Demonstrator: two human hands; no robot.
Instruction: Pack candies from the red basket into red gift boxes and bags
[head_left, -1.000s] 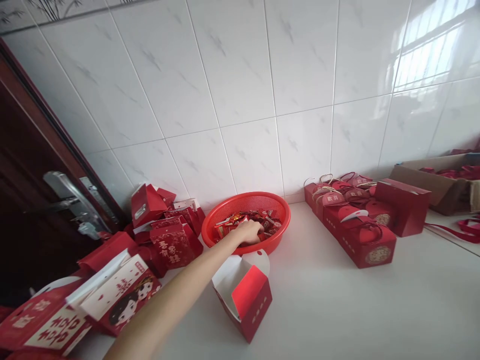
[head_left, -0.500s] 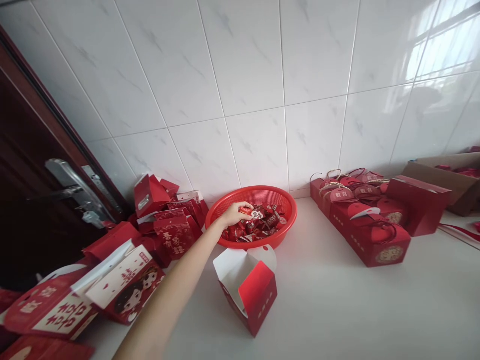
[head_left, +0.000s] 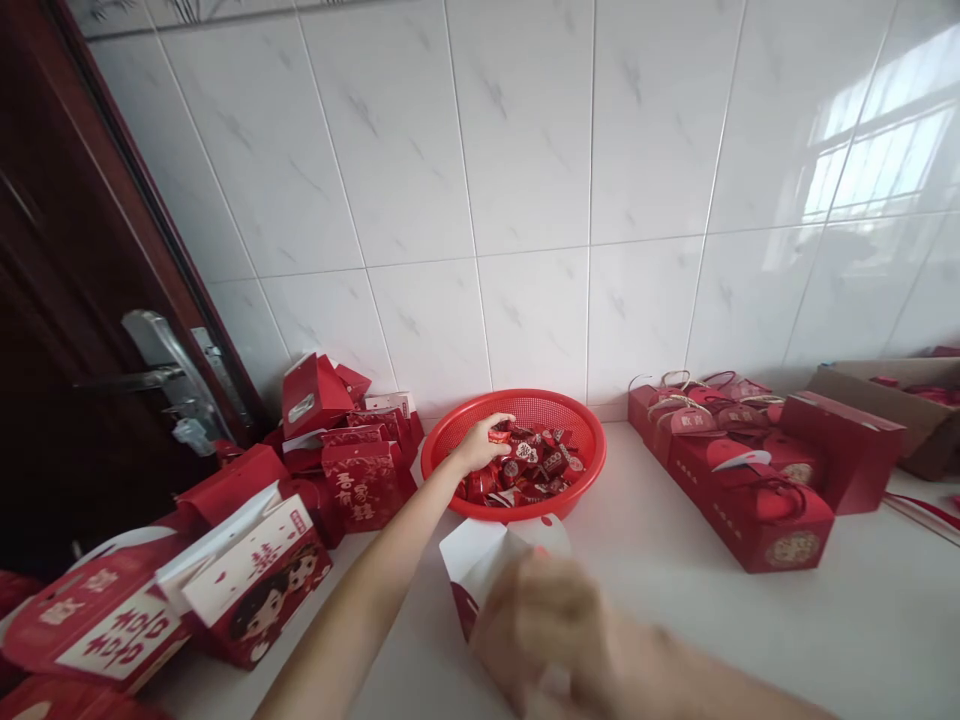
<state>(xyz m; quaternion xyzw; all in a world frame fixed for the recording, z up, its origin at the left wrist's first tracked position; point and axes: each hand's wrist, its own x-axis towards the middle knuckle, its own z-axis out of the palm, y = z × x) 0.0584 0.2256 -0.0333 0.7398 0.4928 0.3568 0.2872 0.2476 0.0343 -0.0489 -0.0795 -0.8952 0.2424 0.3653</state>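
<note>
My left hand (head_left: 484,445) is over the left side of a red plastic basket (head_left: 592,440), closed around a small red-wrapped candy (head_left: 498,437). Below and beside it lie wrapped candies (head_left: 529,455) in red, dark and white wrappers. In front of the basket stands a small red gift box (head_left: 463,598) with a white inside and its flaps up. My right hand (head_left: 551,625) is over this box and hides most of it. Motion smears its fingers, so whether it holds anything does not show.
Red printed gift boxes (head_left: 259,590) crowd the left side, by a dark door (head_left: 45,300) with a metal handle. To the right, closed gift boxes (head_left: 750,500) with cord handles stand in rows near the tiled wall (head_left: 532,180). Behind them sits a cardboard carton (head_left: 930,440).
My right hand has come into view from the lower right and now covers the open gift box. My left hand stays at the basket with a red-wrapped candy. The view has shifted slightly.
</note>
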